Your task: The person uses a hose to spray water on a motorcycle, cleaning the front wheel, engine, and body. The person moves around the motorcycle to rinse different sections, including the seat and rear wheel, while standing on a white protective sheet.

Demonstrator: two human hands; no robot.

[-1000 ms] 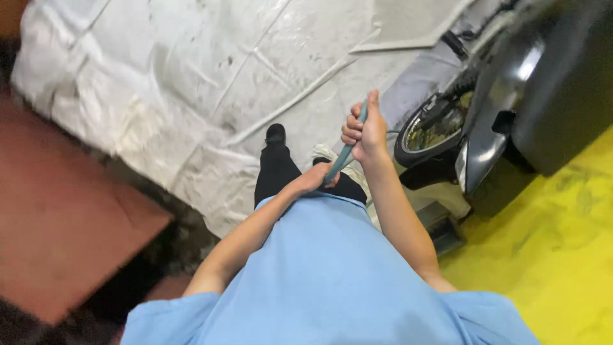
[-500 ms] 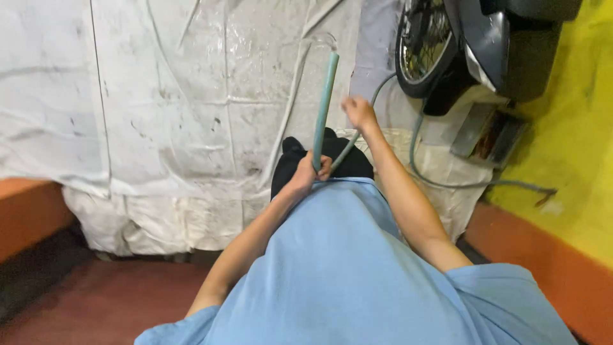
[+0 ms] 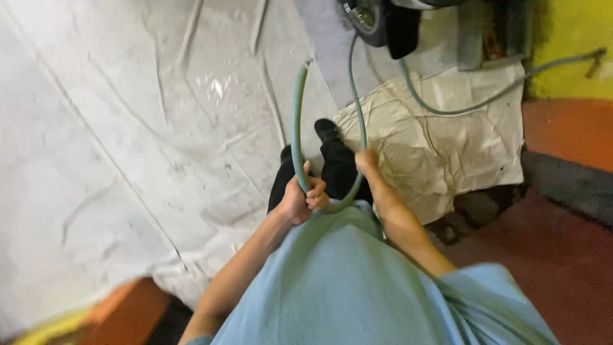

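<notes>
We note open white sheeting (image 3: 128, 160) left of the fingers; a scooter wheel (image 3: 364, 16) and a yellow wall (image 3: 568, 45) bound the far right. The green hose (image 3: 297, 128) loops between our left hand (image 3: 300, 199) and right hand (image 3: 368, 163), both closed around it. Since the earlier frame, the hose bends more.

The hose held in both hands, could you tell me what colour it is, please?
The hose is a dull teal green, clearest in the head view.
</notes>
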